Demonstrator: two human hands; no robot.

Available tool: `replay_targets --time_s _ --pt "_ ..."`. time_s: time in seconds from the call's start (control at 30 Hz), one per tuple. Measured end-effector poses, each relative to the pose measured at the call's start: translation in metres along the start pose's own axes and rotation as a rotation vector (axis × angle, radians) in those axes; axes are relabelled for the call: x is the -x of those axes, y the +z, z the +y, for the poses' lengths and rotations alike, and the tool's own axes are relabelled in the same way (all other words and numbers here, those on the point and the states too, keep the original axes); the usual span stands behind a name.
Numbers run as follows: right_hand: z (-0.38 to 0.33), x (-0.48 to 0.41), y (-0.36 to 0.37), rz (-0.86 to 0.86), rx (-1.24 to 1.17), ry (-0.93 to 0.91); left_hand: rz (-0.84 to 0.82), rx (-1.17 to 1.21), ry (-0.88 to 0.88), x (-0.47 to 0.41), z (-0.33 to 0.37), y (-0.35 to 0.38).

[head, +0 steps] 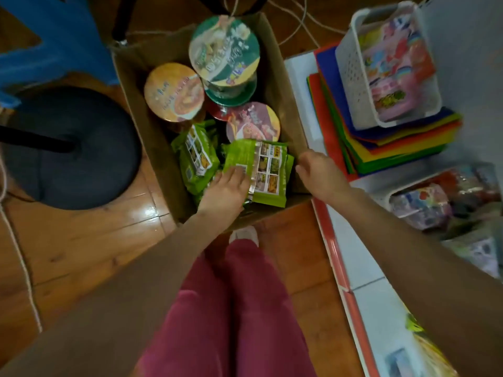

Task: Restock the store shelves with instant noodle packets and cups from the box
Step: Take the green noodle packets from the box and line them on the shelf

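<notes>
An open cardboard box stands on the wooden floor in front of me. Inside it are a green-lidded cup stacked high, an orange-lidded cup, a pink-lidded cup and several green noodle packets. My left hand reaches into the box and holds the left edge of the topmost green packet, fingers on its face. Another green packet lies to its left. My right hand hovers at the box's right wall, fingers loosely curled, holding nothing.
The white shelf unit with a red edge runs along the right. On it are a white basket of pink packs, a stack of coloured sheets and wrapped goods. A black round stool and a blue stool stand left.
</notes>
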State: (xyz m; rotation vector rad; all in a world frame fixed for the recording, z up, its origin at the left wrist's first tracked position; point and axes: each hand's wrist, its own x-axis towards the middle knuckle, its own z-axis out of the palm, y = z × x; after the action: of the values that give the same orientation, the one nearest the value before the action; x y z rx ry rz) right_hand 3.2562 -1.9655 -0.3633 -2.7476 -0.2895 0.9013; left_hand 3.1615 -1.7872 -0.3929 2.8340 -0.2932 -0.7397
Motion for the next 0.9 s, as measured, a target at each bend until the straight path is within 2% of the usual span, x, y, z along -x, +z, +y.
replay_targets --time_s 0.07,0.17,0.3,0.4,0.53,0.63,0.8,0.9 --pt "0.014 -0.007 0.015 0.011 -0.012 0.0 -0.022 -0.031 0.026 -0.017 0.003 0.02" --pt "0.028 -0.012 0.028 0.034 -0.009 -0.015 0.043 0.017 0.069 -0.032 -0.001 0.035" --pt "0.033 -0.014 0.033 0.094 -0.03 -0.036 0.154 0.19 0.069 -0.037 -0.012 0.029" --pt "0.031 -0.013 0.033 0.08 -0.047 -0.061 0.223 0.401 -0.018 -0.039 -0.018 0.002" --pt "0.023 -0.018 0.039 -0.002 -0.018 -0.117 0.446 0.64 -0.169 -0.044 -0.031 -0.033" --pt "0.013 -0.027 0.051 -0.101 0.016 -0.163 0.544 0.702 -0.17 -0.04 -0.04 -0.053" --pt "-0.016 -0.036 0.081 -0.277 0.02 -0.152 0.573 0.643 -0.191 -0.037 -0.056 -0.057" --pt "-0.032 -0.038 0.102 -0.306 0.06 -0.137 0.578 0.616 -0.214 -0.034 -0.06 -0.056"
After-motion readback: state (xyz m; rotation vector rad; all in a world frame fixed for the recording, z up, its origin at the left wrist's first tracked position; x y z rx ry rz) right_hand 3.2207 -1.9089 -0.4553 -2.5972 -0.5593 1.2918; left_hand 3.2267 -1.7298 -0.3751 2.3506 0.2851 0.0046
